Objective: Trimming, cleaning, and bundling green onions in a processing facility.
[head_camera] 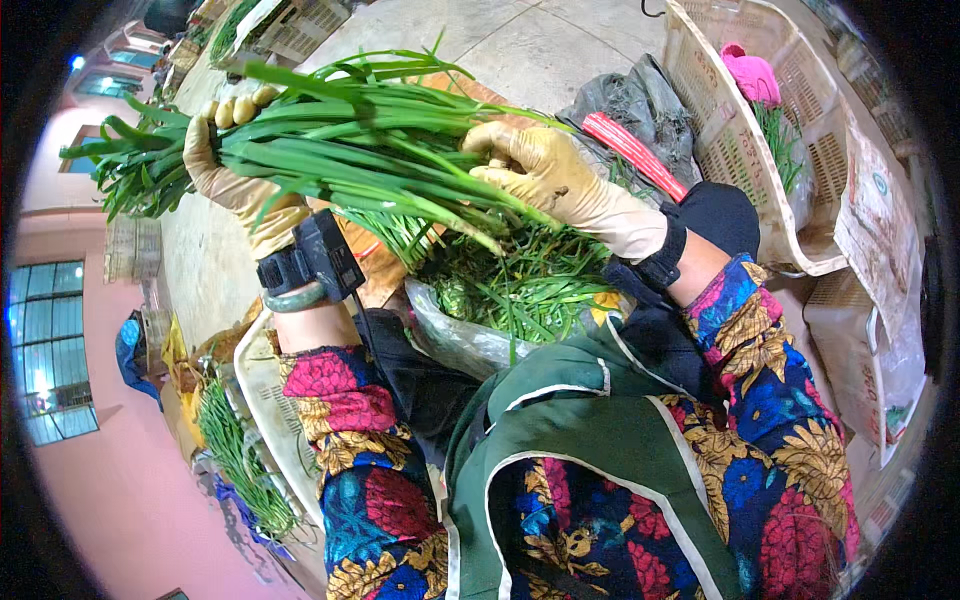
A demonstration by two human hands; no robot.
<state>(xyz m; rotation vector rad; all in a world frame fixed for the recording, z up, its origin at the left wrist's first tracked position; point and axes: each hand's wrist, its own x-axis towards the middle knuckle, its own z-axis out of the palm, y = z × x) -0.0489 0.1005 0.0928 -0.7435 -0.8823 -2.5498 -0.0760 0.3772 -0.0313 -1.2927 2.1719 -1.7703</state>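
My left hand, in a soiled cream glove, is closed around a thick bunch of long flat green leaves, which look like garlic chives. Its leafy tips stick out to the left; paler stem ends point right. My right hand, gloved too, is at the stem side with curled fingers against the stalks. Whether it pinches one is unclear. Beneath the bunch, a clear plastic bag between my legs holds loose green leaves and trimmings. Part of another bundle of stalks shows below the held bunch.
At right stands a cream plastic crate with greens and a pink cloth item inside. A red-white striped strip bundle lies by a grey sack. On the left are more greens and a white crate.
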